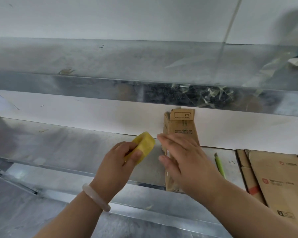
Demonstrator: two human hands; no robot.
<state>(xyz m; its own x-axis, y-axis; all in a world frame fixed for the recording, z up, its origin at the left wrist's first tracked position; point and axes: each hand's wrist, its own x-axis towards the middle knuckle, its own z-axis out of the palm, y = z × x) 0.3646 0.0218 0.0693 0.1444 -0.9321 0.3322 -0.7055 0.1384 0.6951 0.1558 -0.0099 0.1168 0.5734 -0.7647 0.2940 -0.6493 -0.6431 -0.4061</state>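
My left hand (118, 160) grips a yellow roll of tape (142, 146) just above the metal workbench (76, 152), fingers curled round it. A pale bracelet sits on that wrist. To its right, a small brown cardboard box (181, 127) stands leaning against the white back panel. My right hand (182, 157) lies against the box's front with its fingers straight and flat, covering the lower half. A strip of clear tape seems to run between roll and box, though blur makes this uncertain.
A stack of flattened cardboard boxes (273, 182) lies on the bench at right, with a green pen (219, 164) beside it. A metal shelf (144, 66) above carries crumpled clear tape scraps (212, 95). A white wall is behind.
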